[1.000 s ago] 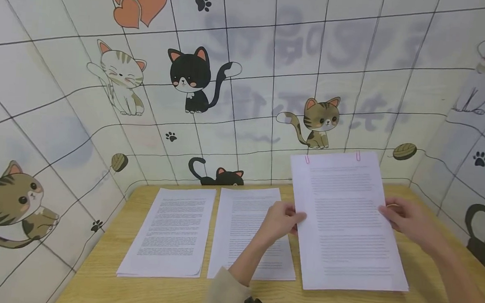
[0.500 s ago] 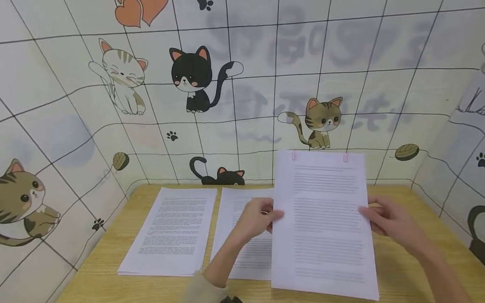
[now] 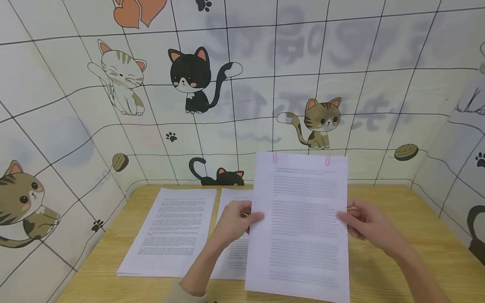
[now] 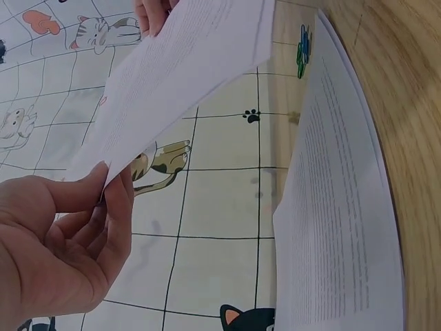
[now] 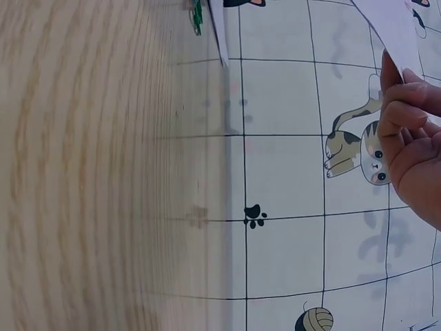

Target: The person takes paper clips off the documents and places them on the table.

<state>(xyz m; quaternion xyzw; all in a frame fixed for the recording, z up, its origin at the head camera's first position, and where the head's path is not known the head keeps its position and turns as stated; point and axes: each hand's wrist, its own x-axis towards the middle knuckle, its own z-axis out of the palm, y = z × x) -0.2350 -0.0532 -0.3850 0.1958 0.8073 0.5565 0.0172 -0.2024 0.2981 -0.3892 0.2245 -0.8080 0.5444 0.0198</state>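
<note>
A stack of printed sheets [image 3: 304, 228] is held upright over the table, its text facing me. Two pink paper clips grip its top edge, a left one [image 3: 274, 157] and a right one [image 3: 327, 160]. My left hand [image 3: 232, 222] pinches the left edge, thumb in front and fingers behind. On the opposite edge my right hand [image 3: 366, 222] does the same at about equal height. The left wrist view shows the left thumb and fingers [image 4: 76, 241] closed on the paper's edge. In the right wrist view only a corner of the sheets shows above the right hand [image 5: 413, 138].
Another printed stack [image 3: 172, 230] lies on the left of the wooden table [image 3: 387, 287]. A middle stack [image 3: 229, 256] is partly covered by the held sheets. Green and blue paper clips [image 4: 303, 52] lie by the table's back edge. A cat-patterned wall covering [image 3: 245, 101] stands behind.
Both hands have carried the clipped stack leftward, from the right side toward the middle stack, and straightened its tilt. The stack now covers much of the middle one.
</note>
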